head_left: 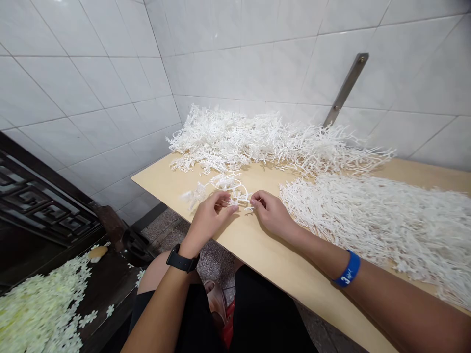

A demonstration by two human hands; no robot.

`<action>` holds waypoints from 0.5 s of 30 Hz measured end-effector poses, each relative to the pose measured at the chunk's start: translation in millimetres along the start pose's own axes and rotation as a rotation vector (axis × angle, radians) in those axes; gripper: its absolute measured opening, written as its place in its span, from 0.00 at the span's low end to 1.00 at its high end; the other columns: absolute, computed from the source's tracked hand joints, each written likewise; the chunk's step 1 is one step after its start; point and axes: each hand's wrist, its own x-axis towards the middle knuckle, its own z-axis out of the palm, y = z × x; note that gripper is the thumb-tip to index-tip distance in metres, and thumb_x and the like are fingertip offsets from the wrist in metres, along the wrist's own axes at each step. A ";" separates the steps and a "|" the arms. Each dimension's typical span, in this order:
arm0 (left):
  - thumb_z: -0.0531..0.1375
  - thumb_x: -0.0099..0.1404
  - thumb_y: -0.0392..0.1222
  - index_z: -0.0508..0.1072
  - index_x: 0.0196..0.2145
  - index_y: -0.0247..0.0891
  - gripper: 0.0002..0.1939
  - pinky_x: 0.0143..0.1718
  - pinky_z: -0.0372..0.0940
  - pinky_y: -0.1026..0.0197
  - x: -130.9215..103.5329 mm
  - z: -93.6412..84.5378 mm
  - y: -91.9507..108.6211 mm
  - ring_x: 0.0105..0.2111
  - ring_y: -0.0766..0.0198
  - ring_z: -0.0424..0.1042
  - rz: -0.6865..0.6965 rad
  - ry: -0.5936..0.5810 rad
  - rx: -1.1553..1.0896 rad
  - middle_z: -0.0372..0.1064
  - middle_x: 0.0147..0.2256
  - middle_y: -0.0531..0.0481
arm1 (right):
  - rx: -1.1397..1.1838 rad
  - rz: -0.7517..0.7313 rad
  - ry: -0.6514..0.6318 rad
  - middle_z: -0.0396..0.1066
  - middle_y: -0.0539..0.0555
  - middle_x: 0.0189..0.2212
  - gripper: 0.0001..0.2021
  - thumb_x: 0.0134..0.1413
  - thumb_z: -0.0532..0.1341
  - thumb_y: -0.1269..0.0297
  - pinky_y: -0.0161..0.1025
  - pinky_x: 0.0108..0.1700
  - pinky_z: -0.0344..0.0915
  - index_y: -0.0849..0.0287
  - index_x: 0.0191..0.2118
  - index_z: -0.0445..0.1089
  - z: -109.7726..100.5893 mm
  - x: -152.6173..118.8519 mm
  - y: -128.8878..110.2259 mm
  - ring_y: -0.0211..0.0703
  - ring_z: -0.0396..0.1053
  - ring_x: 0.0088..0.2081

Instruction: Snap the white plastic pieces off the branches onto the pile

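Above the near edge of the wooden tabletop, both hands are at a white plastic branch with thin curved twigs. My left hand is closed, thumb and fingers pinching a cluster of its white twig ends. My right hand pinches the branch's stem between thumb and forefinger, a short way to the right. Beyond my left fingers, a small white sprig looks blurred. Exactly which twigs sit between the fingertips is partly hidden.
A heap of white plastic branches lies along the tiled wall. More white branches cover the table's right side. A metal bracket is fixed to the wall. Pale yellow-white plastic blossoms lie on a dark wooden seat at lower left.
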 end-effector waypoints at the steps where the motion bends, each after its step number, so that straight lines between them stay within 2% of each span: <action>1: 0.63 0.61 0.52 0.74 0.44 0.41 0.17 0.39 0.67 0.57 -0.1 1.7 -0.2 0.38 0.57 0.74 0.004 -0.003 0.045 0.76 0.41 0.47 | 0.002 -0.006 0.012 0.67 0.50 0.27 0.09 0.61 0.53 0.62 0.39 0.34 0.56 0.58 0.31 0.65 0.1 0.2 0.6 0.42 0.63 0.30; 4: 0.62 0.63 0.50 0.74 0.38 0.41 0.11 0.34 0.65 0.59 -1.2 5.5 0.1 0.33 0.59 0.72 0.048 0.013 0.114 0.75 0.33 0.49 | 0.003 -0.014 0.066 0.67 0.51 0.28 0.08 0.61 0.53 0.62 0.39 0.34 0.58 0.57 0.32 0.65 -0.5 -0.8 -0.7 0.43 0.63 0.31; 8: 0.58 0.66 0.46 0.72 0.35 0.40 0.08 0.33 0.63 0.59 -4.5 8.7 0.6 0.32 0.60 0.71 0.124 0.123 0.245 0.73 0.33 0.49 | -0.038 -0.101 0.232 0.69 0.55 0.35 0.08 0.62 0.55 0.60 0.41 0.37 0.60 0.58 0.36 0.67 -2.1 -9.5 -15.4 0.44 0.65 0.34; 9: 0.57 0.67 0.44 0.72 0.36 0.40 0.06 0.35 0.63 0.59 -5.6 9.7 0.3 0.33 0.59 0.71 0.151 0.146 0.287 0.73 0.34 0.48 | -0.026 -0.112 0.214 0.69 0.55 0.34 0.11 0.64 0.55 0.58 0.41 0.36 0.60 0.58 0.35 0.68 -1.6 -12.3 -20.4 0.44 0.66 0.33; 11: 0.56 0.68 0.40 0.71 0.39 0.40 0.05 0.37 0.63 0.58 -7.9 11.7 -0.3 0.37 0.58 0.71 0.219 0.172 0.359 0.72 0.36 0.47 | 0.071 -0.049 0.071 0.68 0.53 0.25 0.18 0.65 0.53 0.52 0.40 0.32 0.60 0.58 0.30 0.69 1.1 -16.8 -29.1 0.42 0.65 0.28; 13: 0.55 0.68 0.39 0.71 0.40 0.39 0.06 0.39 0.64 0.58 -10.1 13.3 -0.3 0.39 0.57 0.71 0.286 0.187 0.417 0.73 0.38 0.45 | 0.249 0.124 -0.109 0.63 0.50 0.18 0.23 0.65 0.52 0.46 0.39 0.26 0.59 0.59 0.28 0.68 5.7 -17.8 -33.4 0.39 0.63 0.21; 15: 0.54 0.70 0.40 0.73 0.39 0.40 0.07 0.40 0.64 0.58 -11.8 13.8 0.4 0.40 0.57 0.71 0.344 0.182 0.449 0.73 0.38 0.45 | 0.457 0.293 -0.221 0.63 0.49 0.17 0.25 0.63 0.53 0.43 0.38 0.23 0.61 0.60 0.28 0.69 10.2 -15.2 -32.5 0.38 0.62 0.18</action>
